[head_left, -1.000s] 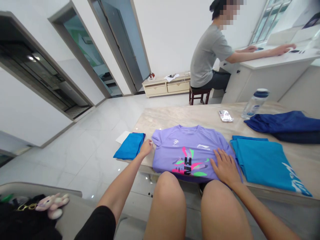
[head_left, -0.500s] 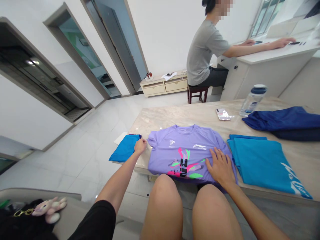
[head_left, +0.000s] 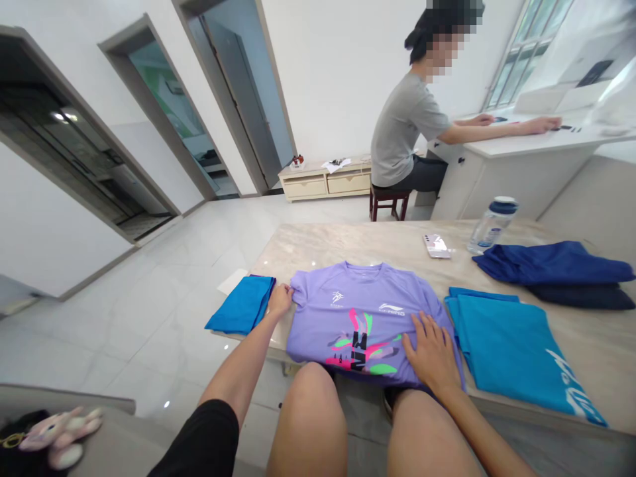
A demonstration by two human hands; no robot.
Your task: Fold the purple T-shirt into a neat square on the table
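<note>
A purple T-shirt (head_left: 368, 285) with white logos and a pink, green and black print lies face up on the table in front of my knees. At its left sleeve edge, my left hand (head_left: 281, 299) is closed in a pinch on the fabric. My right hand (head_left: 433, 348) rests flat on the shirt's right side, fingers spread. A folded blue garment (head_left: 243, 305) lies just left of my left hand, on the table's corner. To the right of the shirt is a folded teal-blue garment (head_left: 511, 344) with white lettering.
The marble-patterned table (head_left: 318, 242) also bears a phone (head_left: 437, 246), a clear water bottle (head_left: 489, 228) and dark blue clothing (head_left: 556, 265). Beyond it, a person in a grey shirt (head_left: 405, 136) sits at a white desk (head_left: 531, 159). A plush toy (head_left: 62, 434) lies at lower left.
The camera view has shifted slightly, so the table sits lower in the picture. My left fingers are now at the sleeve's edge; my right hand stays on the shirt.
</note>
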